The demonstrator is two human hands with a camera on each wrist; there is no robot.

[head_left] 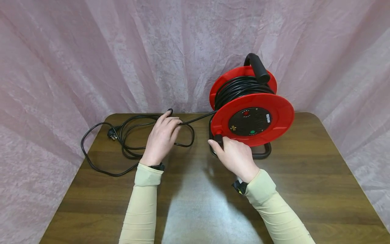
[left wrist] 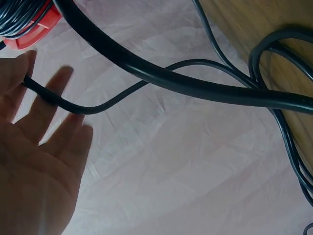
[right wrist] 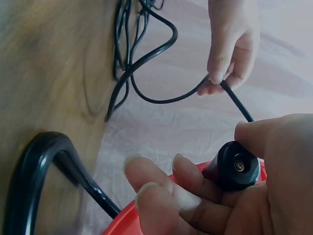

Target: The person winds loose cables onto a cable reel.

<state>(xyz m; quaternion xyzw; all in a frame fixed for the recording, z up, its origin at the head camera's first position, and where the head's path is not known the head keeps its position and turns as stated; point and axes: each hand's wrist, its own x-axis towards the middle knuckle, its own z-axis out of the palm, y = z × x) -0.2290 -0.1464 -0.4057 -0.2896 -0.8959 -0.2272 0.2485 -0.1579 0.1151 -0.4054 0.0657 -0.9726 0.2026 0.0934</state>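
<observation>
A red cable reel [head_left: 281, 112] with black cable wound on its drum stands at the back right of the table. My left hand [head_left: 163, 135] pinches the black cable [head_left: 199, 117] between thumb and fingers, left of the reel, as the right wrist view shows. From there the cable runs up to the drum. With thumb and fingers, my right hand [head_left: 237, 156] holds the black winding knob [right wrist: 238, 165] on the reel's front disc. Loose loops of cable [left wrist: 205, 93] trail from my left hand, and a black plug [head_left: 112, 133] lies among them on the left.
The reel rests on a black tubular stand [head_left: 262, 155] and has a black carrying handle [head_left: 259, 69] on top. Beneath everything is a wooden table [head_left: 304, 189]. A pink curtain [head_left: 170, 51] hangs right behind its back edge.
</observation>
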